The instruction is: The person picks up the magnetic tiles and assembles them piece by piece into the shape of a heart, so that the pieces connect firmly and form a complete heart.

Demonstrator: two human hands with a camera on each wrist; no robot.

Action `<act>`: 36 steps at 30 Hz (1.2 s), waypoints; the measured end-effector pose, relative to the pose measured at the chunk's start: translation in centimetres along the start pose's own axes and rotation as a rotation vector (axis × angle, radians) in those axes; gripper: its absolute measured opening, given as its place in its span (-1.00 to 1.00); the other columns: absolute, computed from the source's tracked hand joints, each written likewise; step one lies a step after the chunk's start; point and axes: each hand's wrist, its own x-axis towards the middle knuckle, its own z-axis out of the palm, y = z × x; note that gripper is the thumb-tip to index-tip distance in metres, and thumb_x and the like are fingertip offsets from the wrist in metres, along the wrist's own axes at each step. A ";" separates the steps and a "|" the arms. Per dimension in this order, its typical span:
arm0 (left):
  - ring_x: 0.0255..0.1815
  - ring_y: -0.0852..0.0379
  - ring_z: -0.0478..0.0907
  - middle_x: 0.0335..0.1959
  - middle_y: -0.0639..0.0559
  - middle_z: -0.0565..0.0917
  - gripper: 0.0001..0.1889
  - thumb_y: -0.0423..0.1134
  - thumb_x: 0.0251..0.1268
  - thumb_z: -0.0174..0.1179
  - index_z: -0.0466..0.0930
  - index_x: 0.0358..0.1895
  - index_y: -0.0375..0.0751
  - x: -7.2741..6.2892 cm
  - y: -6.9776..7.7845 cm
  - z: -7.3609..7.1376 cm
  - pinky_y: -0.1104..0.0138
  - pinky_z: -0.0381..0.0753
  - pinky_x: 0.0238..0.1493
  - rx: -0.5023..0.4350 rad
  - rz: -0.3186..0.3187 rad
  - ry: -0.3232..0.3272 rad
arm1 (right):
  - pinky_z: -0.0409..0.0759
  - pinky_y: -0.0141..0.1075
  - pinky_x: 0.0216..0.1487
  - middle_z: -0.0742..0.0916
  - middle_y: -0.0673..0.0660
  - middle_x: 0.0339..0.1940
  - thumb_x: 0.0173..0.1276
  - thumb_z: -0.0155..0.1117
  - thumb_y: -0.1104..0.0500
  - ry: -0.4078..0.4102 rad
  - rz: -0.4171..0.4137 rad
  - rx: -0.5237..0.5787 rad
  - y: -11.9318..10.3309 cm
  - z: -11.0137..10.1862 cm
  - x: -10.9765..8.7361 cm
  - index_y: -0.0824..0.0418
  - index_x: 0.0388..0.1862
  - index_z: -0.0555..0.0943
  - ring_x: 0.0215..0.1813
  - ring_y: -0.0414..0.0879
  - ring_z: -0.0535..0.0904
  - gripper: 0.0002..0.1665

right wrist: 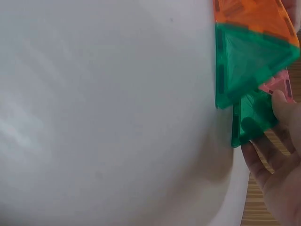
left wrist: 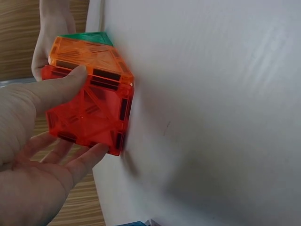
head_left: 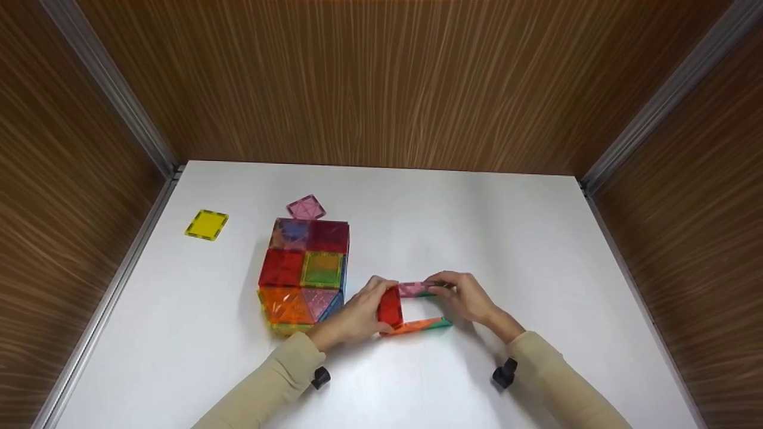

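Note:
My left hand [head_left: 360,313] grips a standing red square magnetic tile [left wrist: 89,110], thumb at one edge and fingertips along the opposite one. From one side of the red tile runs an orange tile [left wrist: 84,52], with a green triangle tile [right wrist: 251,61] joined at its end. A pink tile [head_left: 411,289] stands along the far side. My right hand [head_left: 468,298] pinches a second green triangle tile [right wrist: 254,110] beside the pink one, thumb on one face and fingers behind. These upright tiles form a three-sided outline on the white table, with its right side unfilled.
Left of my left hand stands a larger multicoloured tile structure [head_left: 283,267]. Behind it lies a pink square tile [head_left: 306,208]. Farther left, a yellow square tile [head_left: 207,224] lies flat on the white table [head_left: 524,238]. Wood-grain panels [head_left: 381,83] enclose the table's back and sides.

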 end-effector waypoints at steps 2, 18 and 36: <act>0.28 -0.13 0.56 0.31 -0.16 0.45 -0.12 -0.36 0.12 0.58 0.30 0.51 -0.23 0.1 0.0 0.0 0.00 0.66 0.33 0.007 0.001 0.000 | 0.74 -0.30 0.05 0.87 0.09 -0.01 0.50 0.38 0.13 0.012 0.000 0.009 0.0 0.1 0.0 0.12 0.05 0.80 -0.03 -0.07 0.78 -0.77; 0.22 -0.11 0.58 0.32 -0.15 0.47 -0.07 -0.34 0.10 0.60 0.30 0.55 -0.20 0.8 0.1 0.3 0.02 0.69 0.28 0.040 -0.001 -0.009 | 0.72 -0.35 0.02 0.87 0.09 -0.08 0.48 0.39 0.20 0.072 0.039 0.027 0.6 -0.5 -1.3 0.12 0.00 0.79 -0.08 -0.17 0.76 -0.82; 0.41 -0.22 0.53 0.45 -0.22 0.46 -0.06 -0.24 0.24 0.53 0.20 0.63 -0.25 0.6 1.5 -1.8 -0.06 0.51 0.51 0.068 0.029 -0.027 | 0.70 -0.38 0.03 0.87 0.08 -0.04 0.47 0.41 0.18 0.126 0.086 0.042 1.4 -1.3 -1.6 0.11 0.04 0.79 -0.05 -0.18 0.74 -0.79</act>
